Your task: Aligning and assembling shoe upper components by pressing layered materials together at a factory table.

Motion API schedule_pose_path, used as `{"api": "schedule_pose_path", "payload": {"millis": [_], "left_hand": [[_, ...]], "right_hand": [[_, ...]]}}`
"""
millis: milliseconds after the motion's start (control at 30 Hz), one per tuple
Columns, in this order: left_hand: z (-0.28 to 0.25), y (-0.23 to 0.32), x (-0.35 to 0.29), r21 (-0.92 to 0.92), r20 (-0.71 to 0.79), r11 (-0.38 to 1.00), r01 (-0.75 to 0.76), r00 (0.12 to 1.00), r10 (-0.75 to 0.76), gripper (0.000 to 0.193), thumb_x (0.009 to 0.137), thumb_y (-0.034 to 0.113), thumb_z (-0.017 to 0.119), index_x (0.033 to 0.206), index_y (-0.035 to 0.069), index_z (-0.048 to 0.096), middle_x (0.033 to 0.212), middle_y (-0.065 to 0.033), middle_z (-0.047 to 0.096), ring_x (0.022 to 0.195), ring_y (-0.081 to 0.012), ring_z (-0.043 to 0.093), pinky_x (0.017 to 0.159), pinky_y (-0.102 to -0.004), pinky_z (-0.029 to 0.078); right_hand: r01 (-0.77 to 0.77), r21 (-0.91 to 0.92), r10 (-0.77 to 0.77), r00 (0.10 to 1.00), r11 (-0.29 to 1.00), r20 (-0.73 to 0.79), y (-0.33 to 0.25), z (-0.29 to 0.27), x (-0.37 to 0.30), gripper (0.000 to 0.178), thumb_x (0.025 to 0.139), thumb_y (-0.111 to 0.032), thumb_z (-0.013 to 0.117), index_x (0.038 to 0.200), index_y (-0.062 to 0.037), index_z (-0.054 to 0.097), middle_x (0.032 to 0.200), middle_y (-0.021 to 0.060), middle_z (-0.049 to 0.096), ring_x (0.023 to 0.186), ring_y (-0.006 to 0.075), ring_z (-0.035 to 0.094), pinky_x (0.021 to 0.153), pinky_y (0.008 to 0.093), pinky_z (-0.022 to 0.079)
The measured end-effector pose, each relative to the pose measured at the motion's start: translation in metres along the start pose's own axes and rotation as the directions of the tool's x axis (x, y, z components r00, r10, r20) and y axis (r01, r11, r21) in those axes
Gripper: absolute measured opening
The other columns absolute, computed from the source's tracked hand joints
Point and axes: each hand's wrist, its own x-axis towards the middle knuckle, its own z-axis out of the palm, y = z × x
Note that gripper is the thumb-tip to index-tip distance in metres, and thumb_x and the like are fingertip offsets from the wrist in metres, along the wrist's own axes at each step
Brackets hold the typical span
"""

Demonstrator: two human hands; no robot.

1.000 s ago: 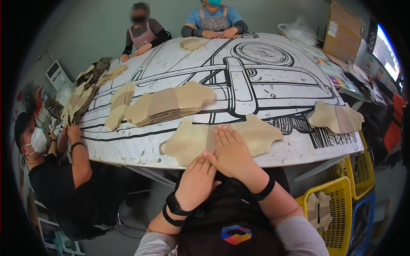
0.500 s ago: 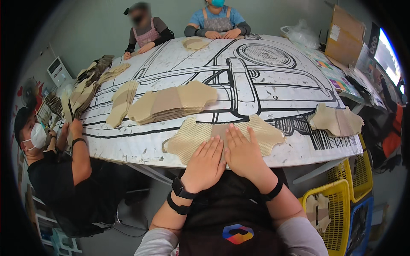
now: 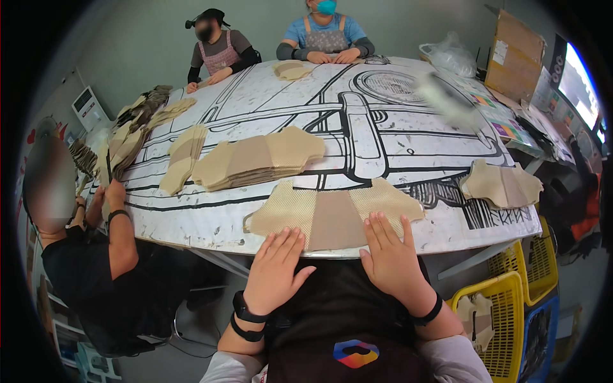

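White line-art tabletop (image 3: 191, 223): one beige mesh panel (image 3: 335, 217), frame centre.
Left hand (image 3: 274, 271), right hand (image 3: 394, 262): both palm-down at panel's lower edge; left fingers nearly together, right little finger spread.

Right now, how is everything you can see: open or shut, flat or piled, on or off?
Left hand: open, fingers spread on the near piece
Right hand: open, on it too
Near piece: laid flat
Large pile: stacked in layers
Yellow basket: holding some pieces
Plastic bag: crumpled
Screen: lit
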Motion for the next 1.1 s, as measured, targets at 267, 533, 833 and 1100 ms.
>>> {"api": "schedule_pose_path", "payload": {"millis": [267,533,833,1100], "left_hand": [[0.007,-0.014,-0.01,-0.706,0.347,0.555,0.44,0.898,-0.27,0.032,0.092,0.028,0.053,0.088,-0.003,0.063,0.072,-0.0089,0.065,0.064,-0.0149,0.061,0.061,-0.0263,0.048],[0.045,-0.027,-0.017,-0.77,0.586,0.247,0.588,0.805,-0.091,0.039,0.097,0.029,0.041,0.108,-0.003,0.061,0.099,-0.0123,0.066,0.08,-0.0179,0.062,0.071,-0.0285,0.05],[0.057,0.006,-0.017,-0.857,0.514,-0.058,0.512,0.844,-0.153,0.034,0.092,0.021,0.053,0.112,-0.008,0.055,0.101,-0.0158,0.063,0.088,-0.0203,0.062,0.075,-0.0298,0.05],[0.051,0.022,-0.031,-0.992,-0.11,0.122,-0.041,0.766,-0.634,0.024,0.086,0.009,0.055,0.103,-0.007,0.058,0.1,-0.0109,0.063,0.09,-0.0163,0.058,0.08,-0.0283,0.044]], "right_hand": [[0.153,0.143,-0.144,0.987,0.978,-0.07,-0.019,0.024,0.012,0.053,0.079,-0.03,0.06,0.119,0.003,0.051,0.124,0.0161,0.052,0.122,0.0249,0.044,0.105,0.0456,0.027],[0.219,0.22,-0.204,0.975,0.95,-0.09,-0.013,0.023,0.026,0.05,0.067,-0.032,0.072,0.102,0.0016,0.057,0.102,0.0142,0.059,0.089,0.0272,0.055,0.086,0.0382,0.042],[0.315,0.069,-0.301,0.94,0.947,-0.158,-0.031,0.011,0.0,0.031,0.066,-0.011,0.055,0.094,0.0032,0.058,0.091,0.0128,0.06,0.074,0.0216,0.054,0.07,0.0316,0.045],[0.352,0.419,-0.292,0.935,0.837,-0.201,-0.029,-0.028,-0.009,0.038,0.077,-0.02,0.067,0.109,-0.0025,0.058,0.111,0.0119,0.059,0.099,0.0249,0.057,0.088,0.0365,0.043]]}}
